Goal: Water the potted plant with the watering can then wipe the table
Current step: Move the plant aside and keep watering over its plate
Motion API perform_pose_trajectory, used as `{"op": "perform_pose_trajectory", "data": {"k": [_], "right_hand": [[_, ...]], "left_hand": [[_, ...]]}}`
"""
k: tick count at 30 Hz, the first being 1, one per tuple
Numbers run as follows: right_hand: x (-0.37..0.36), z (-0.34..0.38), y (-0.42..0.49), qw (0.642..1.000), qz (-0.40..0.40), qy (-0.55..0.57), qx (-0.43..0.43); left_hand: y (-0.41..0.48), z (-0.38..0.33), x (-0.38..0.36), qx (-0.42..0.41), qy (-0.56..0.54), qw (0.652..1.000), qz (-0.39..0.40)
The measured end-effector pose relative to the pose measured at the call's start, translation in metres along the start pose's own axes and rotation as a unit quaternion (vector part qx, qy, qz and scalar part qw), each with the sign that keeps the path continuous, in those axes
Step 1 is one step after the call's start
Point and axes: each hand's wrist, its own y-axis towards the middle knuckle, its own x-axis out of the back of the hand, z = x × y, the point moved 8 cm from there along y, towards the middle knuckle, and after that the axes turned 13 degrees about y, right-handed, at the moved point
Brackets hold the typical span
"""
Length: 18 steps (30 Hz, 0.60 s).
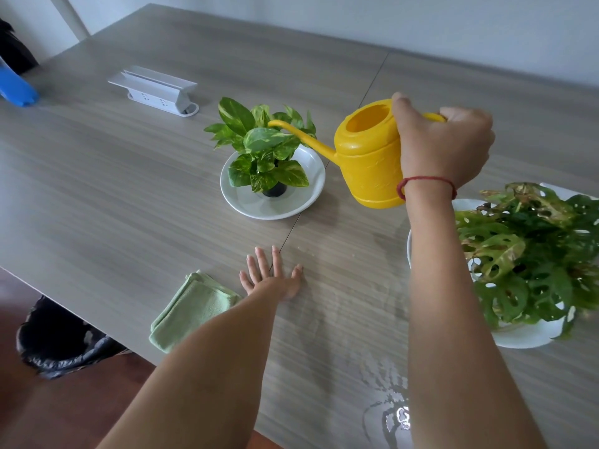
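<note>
My right hand [444, 144] grips the handle of a yellow watering can [366, 157], held above the table with its long spout over the leaves of a small potted plant [262, 150]. That plant stands in a black pot on a white plate [308, 196] at the table's middle. My left hand [272, 273] lies flat on the table, fingers spread, holding nothing. A folded green cloth [191, 309] rests just left of it near the front edge.
A second, larger leafy plant [531, 254] on a white plate sits at the right. A grey power-socket box [155, 90] stands at the back left. Water streaks and a puddle [389, 409] mark the grey wood table [113, 189]. A bin with a black bag [55, 341] is below.
</note>
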Motion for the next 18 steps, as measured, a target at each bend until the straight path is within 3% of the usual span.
{"op": "perform_pose_trajectory", "data": {"k": [18], "right_hand": [[-0.004,0.013,0.0,0.999,0.0,0.028,0.016]], "left_hand": [[-0.001,0.0,0.002,-0.003,0.0,1.0,0.002]]}}
